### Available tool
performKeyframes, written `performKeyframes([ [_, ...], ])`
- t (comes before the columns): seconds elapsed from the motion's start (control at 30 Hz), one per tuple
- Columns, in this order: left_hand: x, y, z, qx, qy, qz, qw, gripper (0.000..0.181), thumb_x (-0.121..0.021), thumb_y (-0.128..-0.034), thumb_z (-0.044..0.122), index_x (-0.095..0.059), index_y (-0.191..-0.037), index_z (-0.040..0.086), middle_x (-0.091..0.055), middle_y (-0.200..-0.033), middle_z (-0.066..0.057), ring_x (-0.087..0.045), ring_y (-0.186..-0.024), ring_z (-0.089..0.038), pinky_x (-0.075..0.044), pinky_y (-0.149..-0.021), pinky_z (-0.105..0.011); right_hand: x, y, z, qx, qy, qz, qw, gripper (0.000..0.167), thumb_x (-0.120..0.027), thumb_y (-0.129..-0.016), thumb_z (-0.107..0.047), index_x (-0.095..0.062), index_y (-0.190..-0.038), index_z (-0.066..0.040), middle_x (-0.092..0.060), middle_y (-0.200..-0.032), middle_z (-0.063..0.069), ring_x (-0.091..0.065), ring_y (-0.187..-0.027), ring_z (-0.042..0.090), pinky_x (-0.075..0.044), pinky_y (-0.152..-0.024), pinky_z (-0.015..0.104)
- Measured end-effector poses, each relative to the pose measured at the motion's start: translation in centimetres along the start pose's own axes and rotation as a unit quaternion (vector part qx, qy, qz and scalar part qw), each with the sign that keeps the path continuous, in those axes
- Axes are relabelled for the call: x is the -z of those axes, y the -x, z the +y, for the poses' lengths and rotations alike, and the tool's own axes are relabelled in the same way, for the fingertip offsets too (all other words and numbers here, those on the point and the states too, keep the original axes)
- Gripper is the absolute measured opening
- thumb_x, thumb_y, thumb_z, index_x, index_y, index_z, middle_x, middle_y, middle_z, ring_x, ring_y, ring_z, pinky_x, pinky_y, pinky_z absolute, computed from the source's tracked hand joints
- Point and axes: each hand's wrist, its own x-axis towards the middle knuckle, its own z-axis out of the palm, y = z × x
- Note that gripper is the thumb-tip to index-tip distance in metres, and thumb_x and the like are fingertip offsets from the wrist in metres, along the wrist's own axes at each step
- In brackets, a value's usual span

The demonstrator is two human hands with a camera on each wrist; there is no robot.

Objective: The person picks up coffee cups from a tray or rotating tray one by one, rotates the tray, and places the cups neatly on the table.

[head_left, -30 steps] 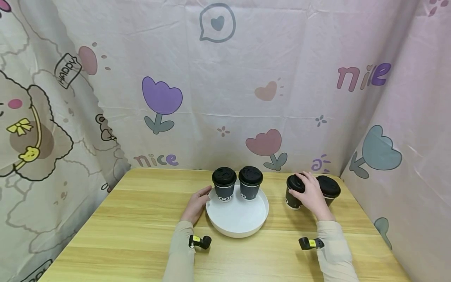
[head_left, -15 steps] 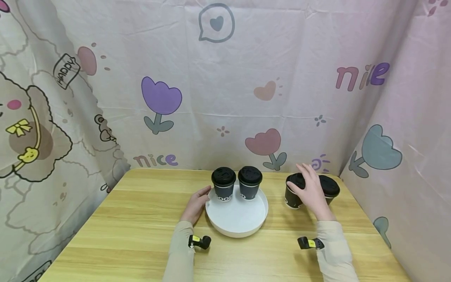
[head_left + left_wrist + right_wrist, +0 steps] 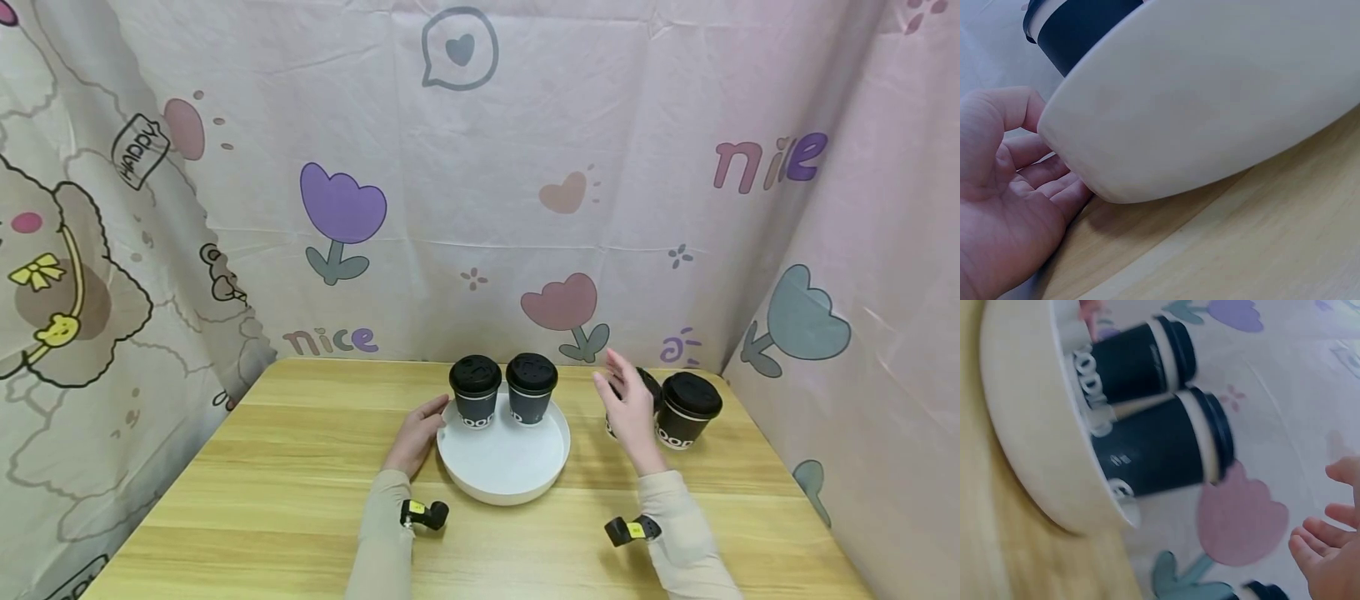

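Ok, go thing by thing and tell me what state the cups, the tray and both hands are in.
White tray: resting on the table.
Left tray cup: upright, lidded.
Right tray cup: upright, lidded.
Left hand: holding the tray's edge.
Right hand: fingers loosely bent, holding nothing.
Cup behind right hand: lidded, on the table, partly hidden.
Far right cup: upright, lidded, on the table.

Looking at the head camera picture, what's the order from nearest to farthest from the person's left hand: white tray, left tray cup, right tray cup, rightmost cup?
From the left hand:
1. White tray: touching its fingers.
2. Left tray cup: at the tray's back.
3. Right tray cup: beside it, further right.
4. Rightmost cup: off the tray, far right.
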Motion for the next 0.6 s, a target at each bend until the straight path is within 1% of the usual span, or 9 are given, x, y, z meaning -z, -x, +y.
performKeyframes([
  [0.07,-0.2,0.5,0.7,0.002,-0.004,-0.004,1.0,0.064,-0.044,-0.0833,-0.007,-0.032,-0.146,-0.01,-0.028,-0.156,-0.028,-0.026,-0.146,-0.039,-0.024,-0.121,-0.05,-0.8,0.2,0.2,-0.023,-0.02,-0.02,0.9993,0.05,-0.058,-0.096,-0.012,-0.045,-0.141,0.003,-0.051,-0.141,0.025,-0.049,-0.131,0.036,-0.042,-0.107,0.019],
  [0.13,-0.1,0.7,1.0,0.004,-0.004,-0.009,0.9999,0.064,-0.044,-0.0833,-0.007,-0.031,-0.146,-0.011,-0.027,-0.156,-0.029,-0.026,-0.146,-0.039,-0.024,-0.121,-0.05,-1.5,0.5,0.4,-0.044,-0.029,-0.034,0.998,0.049,-0.057,-0.097,-0.013,-0.045,-0.141,0.004,-0.051,-0.14,0.026,-0.049,-0.131,0.035,-0.042,-0.106,0.017],
  [0.17,-0.1,0.7,1.0,0.006,-0.003,-0.01,0.9999,0.064,-0.043,-0.0834,-0.008,-0.031,-0.146,-0.012,-0.027,-0.156,-0.029,-0.025,-0.146,-0.04,-0.024,-0.121,-0.05,-2.0,0.5,1.1,-0.053,-0.034,-0.037,0.9973,0.048,-0.057,-0.097,-0.014,-0.045,-0.141,0.003,-0.052,-0.14,0.025,-0.05,-0.131,0.035,-0.042,-0.106,0.016],
  [0.2,0.1,0.4,0.6,0.009,0.0,-0.009,0.9999,0.064,-0.044,-0.0836,-0.008,-0.031,-0.146,-0.011,-0.027,-0.156,-0.028,-0.025,-0.146,-0.038,-0.024,-0.121,-0.049,-2.4,0.5,1.7,-0.062,-0.04,-0.04,0.9965,0.048,-0.056,-0.098,-0.015,-0.045,-0.141,0.002,-0.052,-0.14,0.024,-0.05,-0.131,0.034,-0.042,-0.109,0.023],
  [0.23,0.2,0.1,0.3,0.013,0.004,-0.008,0.9999,0.064,-0.044,-0.0837,-0.008,-0.031,-0.147,-0.01,-0.027,-0.157,-0.026,-0.025,-0.147,-0.037,-0.024,-0.121,-0.048,-2.7,0.6,2.0,-0.064,-0.04,-0.043,0.9962,0.048,-0.056,-0.098,-0.015,-0.045,-0.141,0.003,-0.052,-0.14,0.026,-0.05,-0.131,0.036,-0.042,-0.11,0.027],
  [0.3,0.5,-0.4,-0.4,0.015,0.006,-0.004,0.9999,0.064,-0.045,-0.084,-0.007,-0.032,-0.147,-0.008,-0.028,-0.157,-0.025,-0.025,-0.147,-0.036,-0.024,-0.121,-0.047,-3.4,0.9,2.6,-0.085,-0.043,-0.05,0.9942,0.047,-0.055,-0.098,-0.013,-0.045,-0.14,0.005,-0.052,-0.139,0.027,-0.05,-0.131,0.037,-0.04,-0.113,0.04],
  [0.37,0.5,-0.6,-0.7,0.015,0.006,0.0,0.9999,0.064,-0.045,-0.0846,-0.006,-0.032,-0.148,-0.007,-0.028,-0.157,-0.024,-0.025,-0.147,-0.034,-0.024,-0.121,-0.046,-4.1,1.1,3.3,-0.103,-0.04,-0.063,0.9919,0.047,-0.053,-0.098,-0.012,-0.044,-0.14,0.006,-0.051,-0.139,0.028,-0.049,-0.131,0.04,-0.039,-0.113,0.047],
  [0.43,0.4,-0.6,-0.8,0.012,0.005,0.004,0.9999,0.064,-0.045,-0.0844,-0.006,-0.033,-0.148,-0.006,-0.029,-0.157,-0.024,-0.026,-0.147,-0.034,-0.025,-0.121,-0.047,-4.6,1.3,3.9,-0.126,-0.04,-0.08,0.9881,0.048,-0.052,-0.099,-0.012,-0.042,-0.141,0.007,-0.049,-0.141,0.029,-0.047,-0.132,0.041,-0.037,-0.114,0.05],
  [0.6,0.3,-0.6,-0.9,0.008,0.0,0.011,0.9999,0.064,-0.045,-0.0836,-0.005,-0.035,-0.147,-0.006,-0.031,-0.156,-0.023,-0.028,-0.146,-0.035,-0.026,-0.121,-0.047,-5.4,1.9,5.4,-0.185,-0.061,-0.117,0.9737,0.049,-0.05,-0.099,-0.012,-0.039,-0.144,0.006,-0.046,-0.144,0.029,-0.042,-0.136,0.04,-0.032,-0.117,0.051],
])
